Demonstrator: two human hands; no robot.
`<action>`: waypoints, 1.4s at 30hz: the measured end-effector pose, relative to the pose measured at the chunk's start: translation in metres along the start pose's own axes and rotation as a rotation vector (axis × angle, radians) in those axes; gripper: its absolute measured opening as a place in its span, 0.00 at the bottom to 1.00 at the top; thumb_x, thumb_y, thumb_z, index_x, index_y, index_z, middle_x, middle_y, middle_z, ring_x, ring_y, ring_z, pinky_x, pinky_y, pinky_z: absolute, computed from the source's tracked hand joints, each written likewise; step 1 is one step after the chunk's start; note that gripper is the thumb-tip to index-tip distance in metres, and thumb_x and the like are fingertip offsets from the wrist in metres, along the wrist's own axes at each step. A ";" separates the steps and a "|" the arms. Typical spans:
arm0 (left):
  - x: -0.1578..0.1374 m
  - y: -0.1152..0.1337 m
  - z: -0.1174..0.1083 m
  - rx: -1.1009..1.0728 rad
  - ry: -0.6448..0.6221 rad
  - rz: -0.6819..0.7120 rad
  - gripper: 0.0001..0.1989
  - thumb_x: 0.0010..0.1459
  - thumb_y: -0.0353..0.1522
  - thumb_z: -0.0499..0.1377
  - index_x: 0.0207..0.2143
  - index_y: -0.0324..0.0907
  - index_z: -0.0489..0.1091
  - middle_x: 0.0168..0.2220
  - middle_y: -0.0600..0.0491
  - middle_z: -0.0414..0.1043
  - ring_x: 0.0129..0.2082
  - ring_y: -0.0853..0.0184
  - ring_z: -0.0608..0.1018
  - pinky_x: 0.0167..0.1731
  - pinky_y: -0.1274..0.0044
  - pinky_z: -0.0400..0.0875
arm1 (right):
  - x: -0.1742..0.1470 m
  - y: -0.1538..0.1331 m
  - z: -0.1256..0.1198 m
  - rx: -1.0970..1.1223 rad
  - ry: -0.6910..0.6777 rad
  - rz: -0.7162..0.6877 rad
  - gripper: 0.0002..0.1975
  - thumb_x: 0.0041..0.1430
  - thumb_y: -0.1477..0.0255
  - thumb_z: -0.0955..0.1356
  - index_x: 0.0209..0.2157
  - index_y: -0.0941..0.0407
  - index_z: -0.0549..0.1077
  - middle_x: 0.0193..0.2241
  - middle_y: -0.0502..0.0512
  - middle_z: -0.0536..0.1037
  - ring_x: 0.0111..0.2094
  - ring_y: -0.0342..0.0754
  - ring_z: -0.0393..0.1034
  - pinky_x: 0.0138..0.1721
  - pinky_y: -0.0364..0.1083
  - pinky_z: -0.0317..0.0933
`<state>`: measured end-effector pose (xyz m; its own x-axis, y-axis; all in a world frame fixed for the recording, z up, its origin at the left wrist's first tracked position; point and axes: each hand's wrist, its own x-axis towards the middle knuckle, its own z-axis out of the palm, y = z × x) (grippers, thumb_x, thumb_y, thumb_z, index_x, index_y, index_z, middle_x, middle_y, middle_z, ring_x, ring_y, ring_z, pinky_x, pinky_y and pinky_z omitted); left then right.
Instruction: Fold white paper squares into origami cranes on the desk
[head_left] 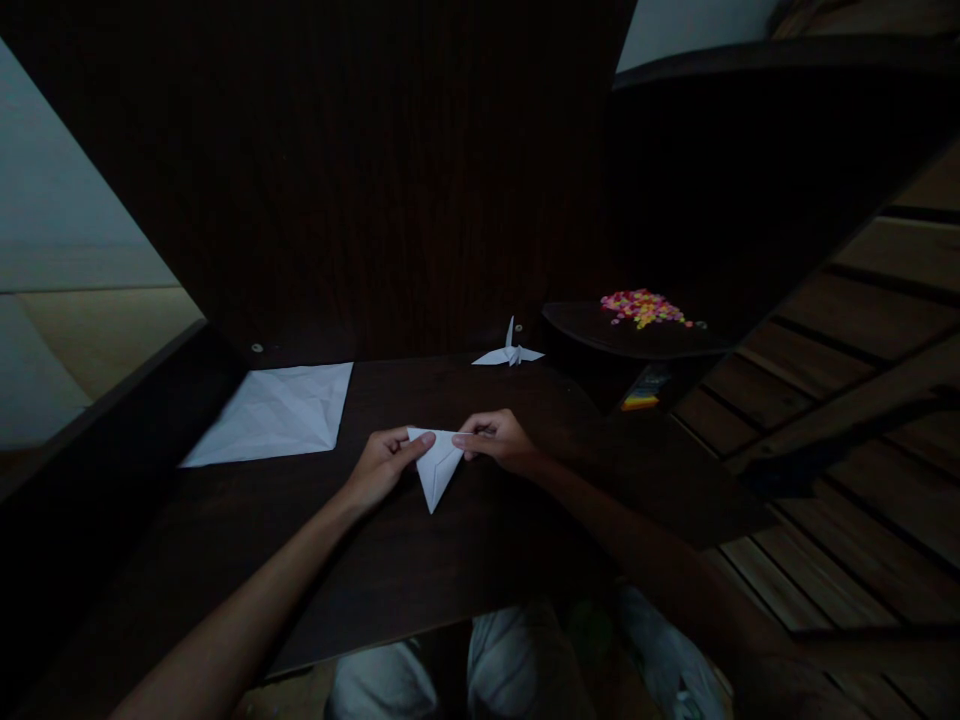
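- The dark counter (360, 580) is bounded at the back by an upright panel (360, 200).
- A low shelf (574, 320) is set at the right, its top heaped with small, brightly coloured pieces (643, 307).
- A creased white sheet (281, 415) is laid flat at the back left.
- Between thumb and fingers of the left hand (381, 465), the upper left corner of the folded paper (435, 470) is pinched.
- The upper right corner is pinched likewise by the right hand (504, 440).
- The folded paper is held point toward the person, over the counter's middle.
- Beyond, near the panel, a paper crane (513, 355) is placed.
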<state>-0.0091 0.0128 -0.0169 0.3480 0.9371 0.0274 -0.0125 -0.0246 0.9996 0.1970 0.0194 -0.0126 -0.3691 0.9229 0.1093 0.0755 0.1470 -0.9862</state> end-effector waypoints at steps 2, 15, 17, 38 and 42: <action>-0.001 0.000 -0.001 0.003 -0.020 0.007 0.15 0.50 0.41 0.64 0.30 0.36 0.76 0.28 0.51 0.77 0.28 0.66 0.75 0.31 0.77 0.67 | -0.001 -0.001 0.000 0.038 -0.034 0.016 0.15 0.47 0.61 0.72 0.23 0.59 0.74 0.18 0.50 0.74 0.21 0.41 0.65 0.24 0.41 0.57; -0.003 0.008 0.001 0.237 -0.106 0.062 0.13 0.50 0.39 0.62 0.24 0.37 0.75 0.21 0.55 0.71 0.23 0.71 0.69 0.24 0.81 0.61 | -0.002 -0.003 0.004 -0.035 -0.131 0.032 0.16 0.47 0.60 0.72 0.21 0.60 0.74 0.16 0.49 0.73 0.20 0.41 0.66 0.24 0.41 0.59; -0.003 0.008 0.002 0.232 -0.114 0.058 0.13 0.50 0.39 0.62 0.24 0.37 0.75 0.21 0.55 0.71 0.22 0.71 0.68 0.24 0.81 0.60 | -0.001 0.000 0.005 -0.032 -0.121 0.047 0.15 0.47 0.61 0.72 0.22 0.60 0.74 0.16 0.49 0.72 0.19 0.40 0.65 0.23 0.40 0.58; 0.000 0.003 0.005 -0.135 -0.003 0.043 0.29 0.44 0.35 0.68 0.49 0.38 0.65 0.32 0.54 0.75 0.29 0.67 0.77 0.32 0.72 0.76 | 0.002 0.005 0.009 0.075 0.069 -0.011 0.18 0.46 0.66 0.73 0.38 0.57 0.69 0.20 0.43 0.68 0.16 0.37 0.59 0.15 0.38 0.52; -0.001 0.004 0.004 -0.068 0.086 0.055 0.28 0.45 0.35 0.68 0.49 0.38 0.68 0.29 0.55 0.75 0.27 0.68 0.76 0.29 0.76 0.74 | 0.004 0.009 0.010 0.071 0.047 -0.006 0.19 0.45 0.66 0.74 0.38 0.58 0.69 0.20 0.43 0.68 0.19 0.38 0.62 0.19 0.38 0.56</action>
<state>-0.0061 0.0108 -0.0133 0.2636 0.9614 0.0787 -0.0935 -0.0557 0.9941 0.1873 0.0208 -0.0220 -0.3250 0.9381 0.1194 0.0073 0.1287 -0.9917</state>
